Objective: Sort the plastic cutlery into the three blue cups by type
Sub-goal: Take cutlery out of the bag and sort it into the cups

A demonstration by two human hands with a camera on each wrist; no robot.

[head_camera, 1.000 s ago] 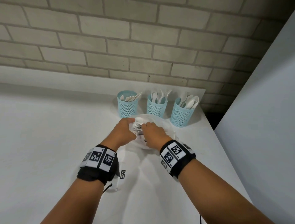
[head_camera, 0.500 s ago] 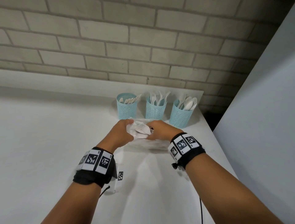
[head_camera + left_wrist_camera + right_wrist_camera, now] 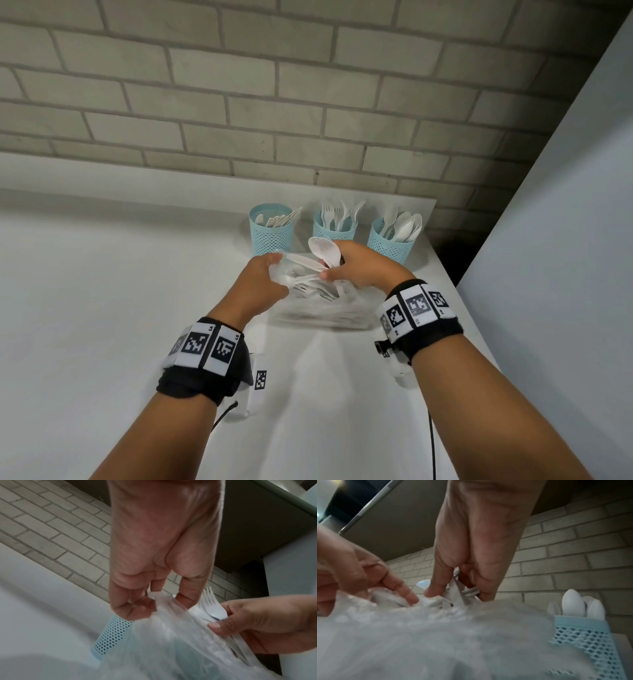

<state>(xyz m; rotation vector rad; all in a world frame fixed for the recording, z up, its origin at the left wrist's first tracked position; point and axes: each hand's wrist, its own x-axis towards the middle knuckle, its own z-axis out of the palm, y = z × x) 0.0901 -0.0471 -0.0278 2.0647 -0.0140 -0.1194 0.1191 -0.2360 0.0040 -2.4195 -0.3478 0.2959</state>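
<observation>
Both forearms reach forward over the tabletop (image 3: 102, 308), left hand (image 3: 260, 287) pinching the clear bag (image 3: 318, 308) mouth, right hand (image 3: 363, 270) gripping a bunch of white cutlery (image 3: 323, 251) above the bag, just in front of the three blue cups (image 3: 334, 229), which stand near the tabletop's far-right corner.

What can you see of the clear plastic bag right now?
The plastic bag is thin, clear and crinkled, and sits on the white table in front of the blue cups. White cutlery shows through it. The left hand pinches its rim open; the right hand grips cutlery at its mouth.
</observation>
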